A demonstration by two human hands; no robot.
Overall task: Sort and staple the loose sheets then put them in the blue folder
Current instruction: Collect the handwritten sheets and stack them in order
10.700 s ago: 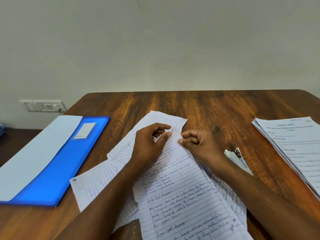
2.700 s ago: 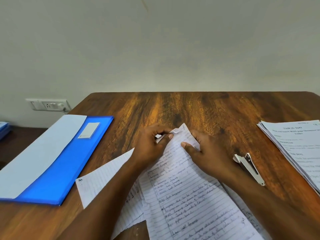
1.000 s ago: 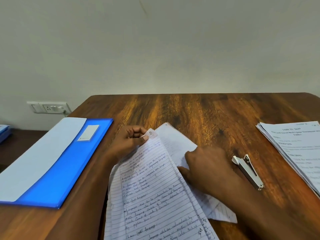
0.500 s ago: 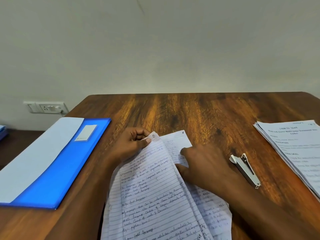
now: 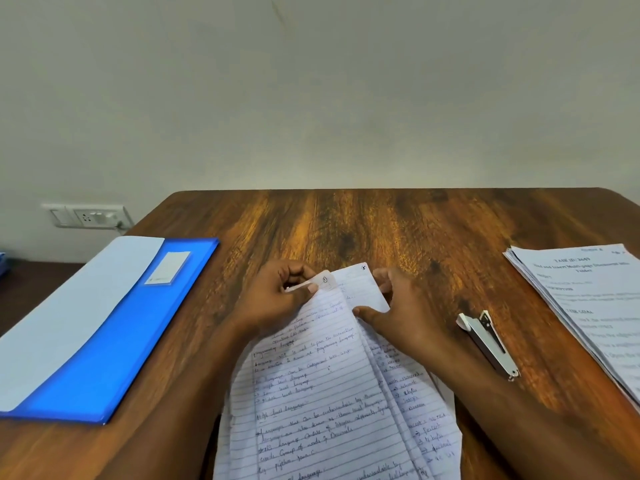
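Note:
Several lined, handwritten loose sheets [image 5: 322,393] lie overlapped in front of me on the wooden table [image 5: 381,230]. My left hand [image 5: 277,299] pinches the top corner of the upper sheets, marked with a circled number. My right hand [image 5: 401,313] holds the top of another sheet [image 5: 360,285] just to the right, thumb on its face and fingers at its right edge. The blue folder [image 5: 114,344] lies closed at the left with a pale blue flap [image 5: 69,317] and a small label. A white stapler [image 5: 488,344] lies to the right of my right hand.
A stack of printed sheets [image 5: 592,306] lies at the table's right edge. A wall socket [image 5: 86,216] sits on the wall behind the table's left corner. The table's far half is bare wood.
My right hand has slid up the right-hand sheet to its top and brought it closer beside the sheets in my left hand. The left hand keeps its pinch on the corner.

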